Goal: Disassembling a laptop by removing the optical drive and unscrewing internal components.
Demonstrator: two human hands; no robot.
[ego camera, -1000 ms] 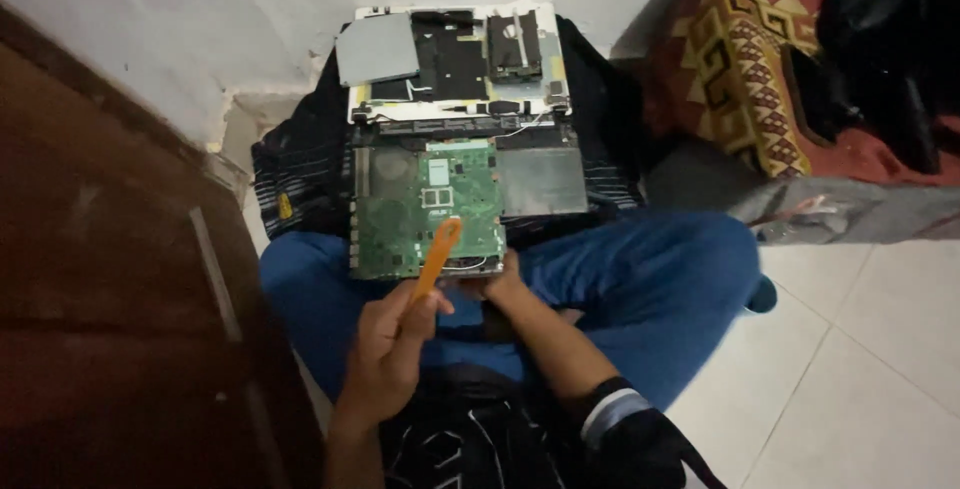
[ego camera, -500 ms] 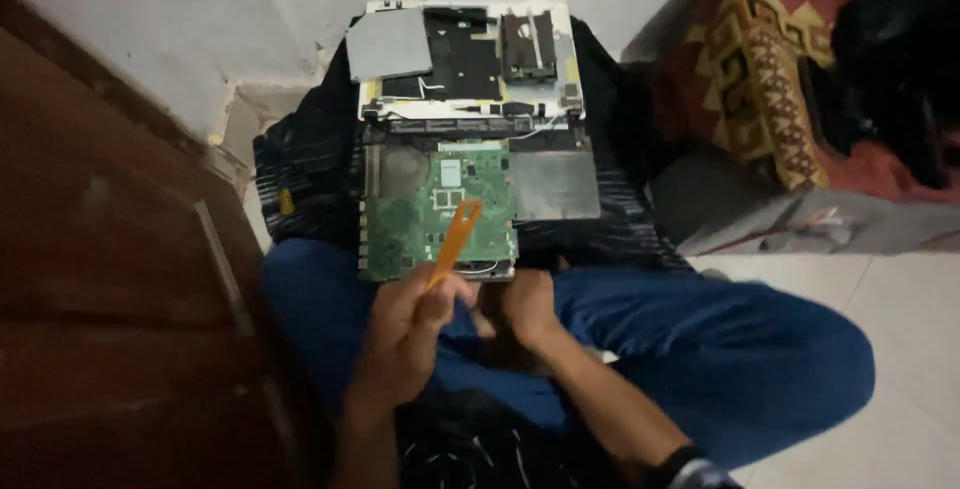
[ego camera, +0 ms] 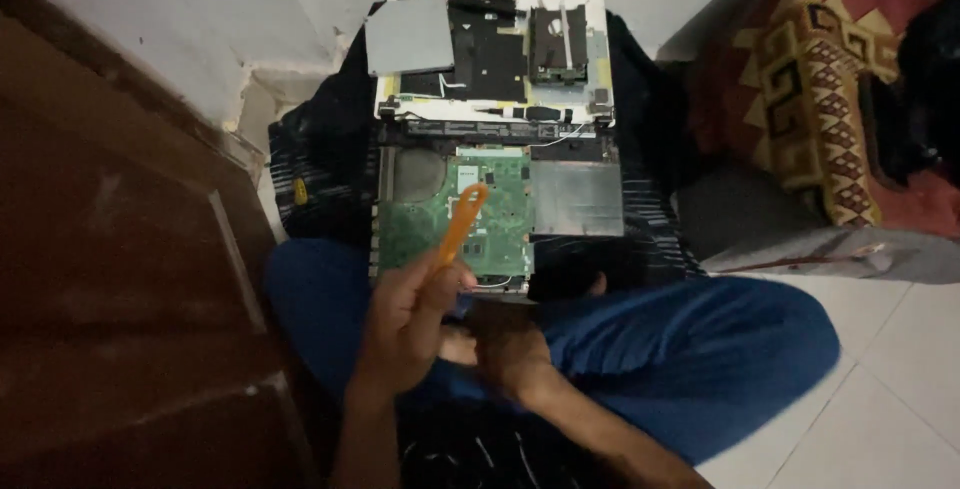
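My left hand (ego camera: 410, 324) holds an orange plastic pry tool (ego camera: 462, 221), its tip raised over the green circuit board (ego camera: 500, 219) of an opened laptop base (ego camera: 575, 199). My right hand (ego camera: 505, 344) rests low against my blue trousers just below the board's near edge; its fingers are curled and I cannot see anything in them. Behind the base lies the laptop's separated white-edged cover (ego camera: 490, 49) with a silver drive and black sheets on it.
A dark striped cloth (ego camera: 320, 179) lies under the laptop parts. A brown wooden door (ego camera: 120, 279) stands to the left. A patterned red and yellow cushion (ego camera: 820, 99) sits at the right, on white floor tiles (ego camera: 880, 419). A white wall runs behind.
The view has shifted slightly and my left hand with the orange tool has drifted a little toward the board's middle. My right hand stays below the board.
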